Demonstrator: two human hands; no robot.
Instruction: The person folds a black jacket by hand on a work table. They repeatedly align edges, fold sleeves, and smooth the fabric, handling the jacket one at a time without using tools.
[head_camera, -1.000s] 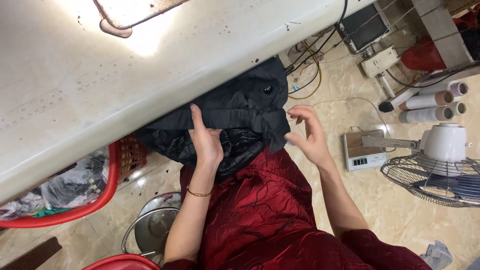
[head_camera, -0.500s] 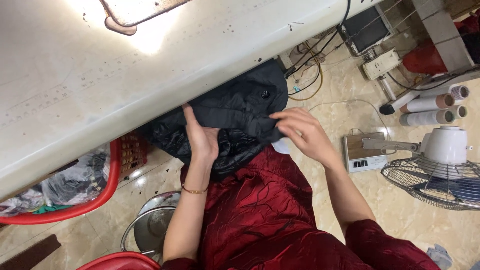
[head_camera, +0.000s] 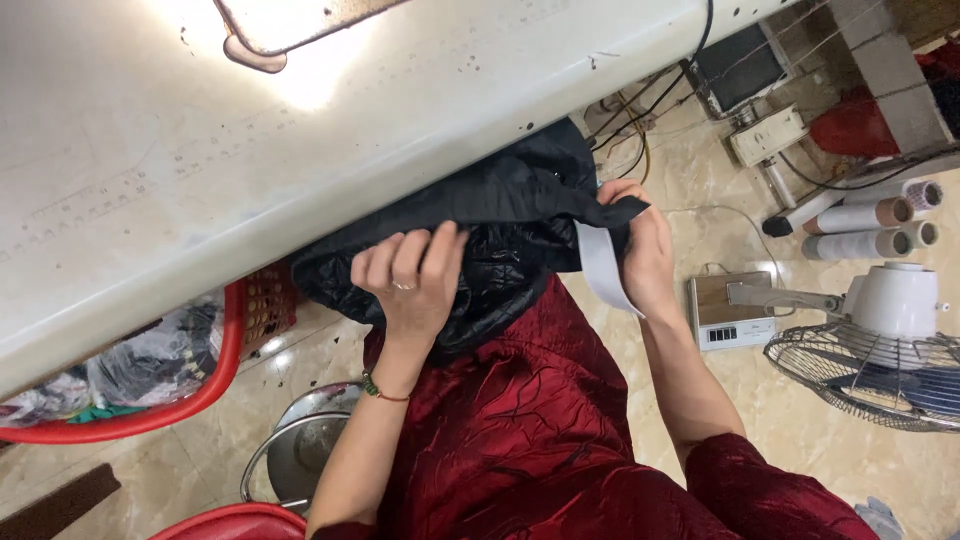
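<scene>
A black shiny garment (head_camera: 500, 215) lies bunched on my lap, just below the edge of a white table (head_camera: 300, 150). My left hand (head_camera: 410, 280) grips its front fold, fingers curled over the cloth; it wears a ring and a thin bracelet. My right hand (head_camera: 645, 250) holds the garment's right end together with a white strip of fabric (head_camera: 600, 270) that hangs down from it. My lap is covered in dark red crinkled cloth (head_camera: 520, 420).
A red basket (head_camera: 225, 375) with bagged items sits under the table at left. A metal bowl (head_camera: 300, 450) stands on the tiled floor. At right are a fan (head_camera: 880, 360), a small scale (head_camera: 725, 310), paper rolls (head_camera: 865, 230) and cables.
My left hand turned from flat on the garment to gripping its fold. My right hand moved up to the garment's right end and now holds the white strip.
</scene>
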